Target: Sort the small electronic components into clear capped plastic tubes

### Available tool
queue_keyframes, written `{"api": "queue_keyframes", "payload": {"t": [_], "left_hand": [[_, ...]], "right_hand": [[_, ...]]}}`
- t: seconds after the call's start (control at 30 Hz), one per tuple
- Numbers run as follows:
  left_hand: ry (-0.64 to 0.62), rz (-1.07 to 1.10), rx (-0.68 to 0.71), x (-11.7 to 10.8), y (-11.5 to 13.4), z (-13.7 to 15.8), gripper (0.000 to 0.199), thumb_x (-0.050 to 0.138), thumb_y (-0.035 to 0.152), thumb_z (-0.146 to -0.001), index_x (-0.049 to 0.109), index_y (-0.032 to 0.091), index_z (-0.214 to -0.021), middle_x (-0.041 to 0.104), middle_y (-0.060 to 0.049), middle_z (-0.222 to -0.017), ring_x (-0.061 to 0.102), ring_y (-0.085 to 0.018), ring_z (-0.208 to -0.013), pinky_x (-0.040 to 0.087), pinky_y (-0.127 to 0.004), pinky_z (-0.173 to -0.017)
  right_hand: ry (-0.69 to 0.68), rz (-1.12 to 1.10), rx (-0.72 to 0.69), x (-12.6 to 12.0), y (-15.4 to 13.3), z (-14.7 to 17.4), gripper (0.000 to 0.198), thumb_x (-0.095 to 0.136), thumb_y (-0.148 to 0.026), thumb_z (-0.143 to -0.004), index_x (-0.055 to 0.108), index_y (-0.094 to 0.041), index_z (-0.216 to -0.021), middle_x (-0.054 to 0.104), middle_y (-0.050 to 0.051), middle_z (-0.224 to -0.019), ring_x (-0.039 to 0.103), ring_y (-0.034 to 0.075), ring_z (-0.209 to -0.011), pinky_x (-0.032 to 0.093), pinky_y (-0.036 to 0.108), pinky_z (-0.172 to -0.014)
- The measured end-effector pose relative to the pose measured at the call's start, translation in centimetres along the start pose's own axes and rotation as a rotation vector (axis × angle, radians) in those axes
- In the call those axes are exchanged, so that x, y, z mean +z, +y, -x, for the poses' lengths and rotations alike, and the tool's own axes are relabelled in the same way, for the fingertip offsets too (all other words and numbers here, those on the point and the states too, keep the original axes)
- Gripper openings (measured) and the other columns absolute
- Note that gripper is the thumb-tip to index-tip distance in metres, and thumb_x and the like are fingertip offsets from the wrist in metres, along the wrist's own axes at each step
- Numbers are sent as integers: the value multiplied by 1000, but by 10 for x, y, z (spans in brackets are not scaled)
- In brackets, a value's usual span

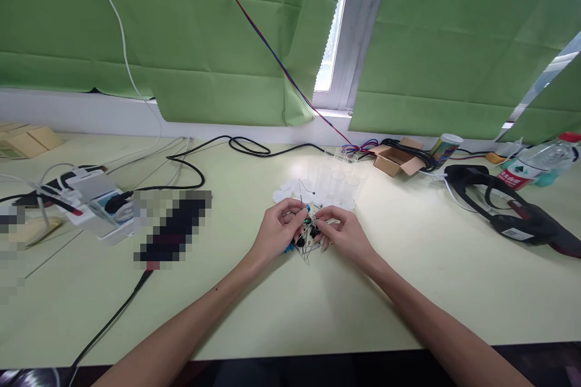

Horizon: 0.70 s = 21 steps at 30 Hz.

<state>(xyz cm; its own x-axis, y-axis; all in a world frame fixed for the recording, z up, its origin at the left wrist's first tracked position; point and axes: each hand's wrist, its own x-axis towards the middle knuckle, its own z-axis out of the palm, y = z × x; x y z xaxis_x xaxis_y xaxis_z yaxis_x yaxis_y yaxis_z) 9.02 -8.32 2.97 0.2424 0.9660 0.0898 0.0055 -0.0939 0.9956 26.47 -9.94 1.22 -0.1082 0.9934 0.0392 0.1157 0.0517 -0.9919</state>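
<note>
On my feed, both hands meet over a pile of small parts [307, 249] around the middle of the tabletop [408, 296]. The pile mixes black and blue pieces with thin metal legs, some poking toward the near edge. My left hand [284, 224] has a narrow grip, thumb and fingers drawn together beside a tiny blue piece [308, 208]; I can't tell whether they close on it. My right hand [342, 227] faces it, its grip narrow too, at the pile's other side; what it holds, if anything, is too small for me to make out. Just beyond the fingers I see white discs [284, 193] lying flat and clear tubes [337, 181] standing upright. Farther right are an open cardboard box [396, 161], a can [445, 148], a black headset [508, 217] and a bottle [538, 162] with a red cap.
</note>
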Motion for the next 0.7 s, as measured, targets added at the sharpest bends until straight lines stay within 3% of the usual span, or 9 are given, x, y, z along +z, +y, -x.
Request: {"api": "queue_keyframes", "payload": {"t": [0.13,0.33,0.7], "left_hand": [[-27,-36,-4,1,2,2,27,66,42,-83,60,18,-94,59,1,-60,54,-12,-48,45,-25,-51],[-76,-83,48,4,-2,5,23,65,39,-84,60,20,-95,64,-1,-78,64,-15,-60,51,-27,-55],[-124,-139,29,5,-4,6,24,59,43,-88,56,21,-97,63,0,-82,60,-12,-52,50,-26,-51]], "right_hand": [[-17,-39,2,0,-1,-1,24,68,-39,-80,63,-18,-91,63,2,-83,69,17,-56,52,27,-46],[-44,-133,33,0,-7,1,31,72,-46,-76,64,-18,-87,64,1,-77,68,16,-59,53,28,-51],[-17,-180,60,0,-9,2,37,76,-49,-72,62,-17,-84,62,0,-78,67,14,-57,53,28,-53]]}}
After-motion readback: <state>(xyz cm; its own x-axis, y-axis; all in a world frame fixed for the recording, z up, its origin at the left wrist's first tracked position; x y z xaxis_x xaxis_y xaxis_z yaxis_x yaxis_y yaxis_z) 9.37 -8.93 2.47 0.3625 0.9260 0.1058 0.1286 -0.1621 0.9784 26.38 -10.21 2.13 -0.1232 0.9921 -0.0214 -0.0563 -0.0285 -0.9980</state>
